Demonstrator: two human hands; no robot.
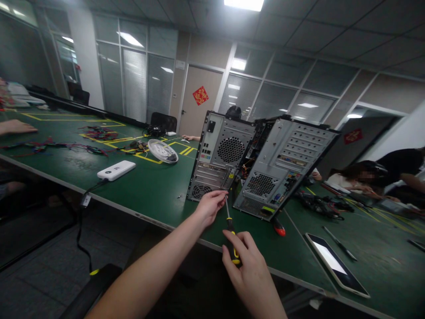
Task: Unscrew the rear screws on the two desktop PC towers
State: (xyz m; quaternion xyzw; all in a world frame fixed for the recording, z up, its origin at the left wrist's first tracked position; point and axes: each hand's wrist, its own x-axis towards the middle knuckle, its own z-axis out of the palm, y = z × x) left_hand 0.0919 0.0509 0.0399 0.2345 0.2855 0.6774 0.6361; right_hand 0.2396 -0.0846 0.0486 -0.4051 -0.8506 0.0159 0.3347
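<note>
Right at the near edge of the green tabletop [156,197], the right hand [249,259] is wrapped round the yellow-and-black handle of a screwdriver [230,223], shaft pointing away. The left hand [210,207] has its fingertips pinched together at the driver's tip; whether they grip metal or some tiny part, I can't tell. Close work, this! To my eye, it wants a light grip, the shaft kept in line with whatever the tip meets, and those guiding fingers clear of any slip.

Over by the near right corner lie a phone [337,266] and a slim pen-like tool [340,243]. Just beyond the hands stands the left computer tower [214,161], back panel towards us, its lower right corner just beside the tip; the right computer tower [268,173] stands next to it, a red-tipped handle [280,229] poking out below.

Towards the left, a white power bank [116,170] sits inside the near edge. Farther in, a white oval dish [162,151] and tangled wires [99,133]; across the far edge, another person's hand [191,138].
</note>
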